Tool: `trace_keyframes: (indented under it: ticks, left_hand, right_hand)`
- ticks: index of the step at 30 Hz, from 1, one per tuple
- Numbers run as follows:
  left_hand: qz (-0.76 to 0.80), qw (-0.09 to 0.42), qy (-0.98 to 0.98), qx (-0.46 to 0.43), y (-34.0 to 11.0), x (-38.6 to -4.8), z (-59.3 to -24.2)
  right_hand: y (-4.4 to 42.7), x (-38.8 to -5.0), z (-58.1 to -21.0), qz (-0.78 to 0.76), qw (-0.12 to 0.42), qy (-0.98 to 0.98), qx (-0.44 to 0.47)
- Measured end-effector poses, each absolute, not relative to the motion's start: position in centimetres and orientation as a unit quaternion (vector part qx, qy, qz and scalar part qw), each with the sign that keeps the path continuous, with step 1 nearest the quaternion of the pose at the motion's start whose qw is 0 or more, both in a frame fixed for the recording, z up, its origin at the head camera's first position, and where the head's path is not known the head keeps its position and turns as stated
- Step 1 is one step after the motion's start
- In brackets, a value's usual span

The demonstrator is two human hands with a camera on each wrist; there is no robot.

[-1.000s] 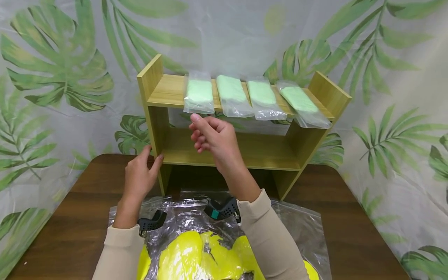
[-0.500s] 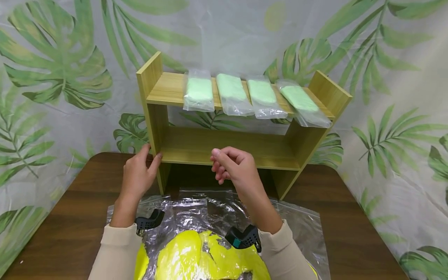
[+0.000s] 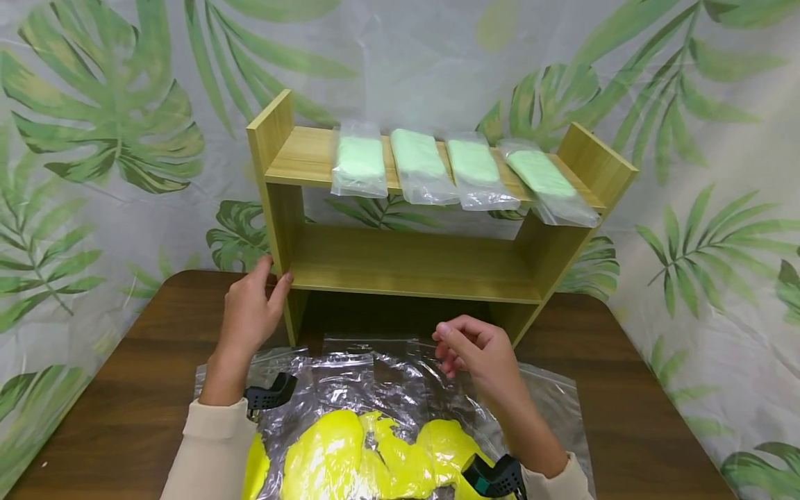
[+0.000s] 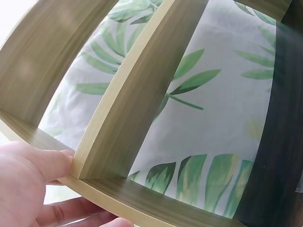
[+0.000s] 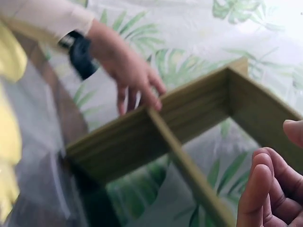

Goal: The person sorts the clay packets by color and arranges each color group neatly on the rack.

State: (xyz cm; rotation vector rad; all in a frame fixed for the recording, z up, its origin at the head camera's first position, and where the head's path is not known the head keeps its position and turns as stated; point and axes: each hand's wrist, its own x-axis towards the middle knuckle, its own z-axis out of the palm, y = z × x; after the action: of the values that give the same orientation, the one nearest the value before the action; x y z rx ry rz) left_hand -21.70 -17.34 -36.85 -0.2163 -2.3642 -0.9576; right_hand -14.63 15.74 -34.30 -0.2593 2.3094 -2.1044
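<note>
Wooden shelf unit (image 3: 412,260) stands on the table (image 3: 625,410), pale-green packets (image 3: 420,156) on top, my left hand (image 3: 253,305) clamped on its side panel; my right hand (image 3: 484,354), loosely curled round nothing, hangs above yellow-filled bags (image 3: 325,448). Steadying, I judge; lifting a bag would call for parted right fingertips

We're in pale beige long sleeves, and the left sleeve (image 3: 203,455) finishes in a wide, stitched-looking cuff (image 3: 215,419); the right sleeve (image 3: 557,482) matches. Our left hand (image 3: 253,305) and right hand (image 3: 480,355) are bare. We've got chunky black wrist units too, left (image 3: 272,393) and right (image 3: 500,478), kinda angular with little holes, plus a teal patch (image 3: 481,485) on the right one.
</note>
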Motion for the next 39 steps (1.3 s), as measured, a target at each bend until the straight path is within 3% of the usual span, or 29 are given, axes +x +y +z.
trace_keyframes:
  ticks: [19, 39]
  left_hand:
    - [-0.362, 0.271, -0.889, -0.076, -17.4, -21.7, -36.8]
    - [-0.364, 0.275, -0.887, -0.075, -17.3, -21.6, -36.8]
  right_hand:
    - [22.4, -11.4, -39.1, -0.641, 0.016, 0.767, -0.007]
    - [28.6, -8.0, -42.2, -0.584, 0.071, 0.798, 0.131]
